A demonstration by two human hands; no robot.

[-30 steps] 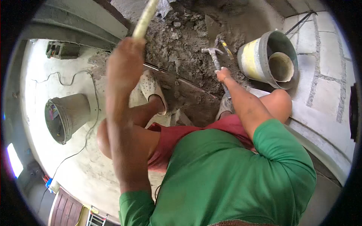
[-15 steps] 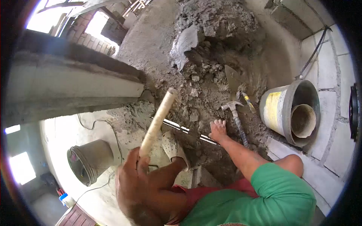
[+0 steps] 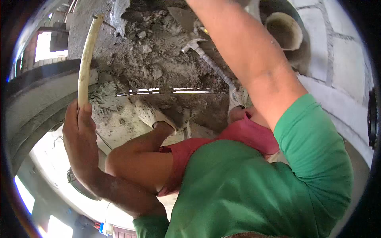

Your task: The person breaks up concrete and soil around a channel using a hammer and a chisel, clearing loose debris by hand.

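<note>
A long pale wooden handle (image 3: 85,65) stands upright in my left hand (image 3: 81,129), whose fingers are wrapped round its lower end. A thin dark piece shows at the handle's top; I cannot make out what it is. My right forearm reaches up past the top edge, and the hand itself is out of view. On the rubble (image 3: 152,59) lies a claw hammer (image 3: 208,61) with a taped grip, its end beside the right shoe (image 3: 238,97). The left shoe (image 3: 152,115) rests near a slotted strip of light.
At the upper right, a large bucket (image 3: 303,59) lies on its side with a smaller container (image 3: 283,31) inside. Block wall (image 3: 347,59) runs down the right. A concrete ledge (image 3: 39,95) is on the left. A flat grey blade (image 3: 180,18) lies among the rubble.
My right hand was on the hammer, then on the rubble beside it, and has now gone beyond the top edge. My left hand still holds the handle, now farther left. The view has shifted.
</note>
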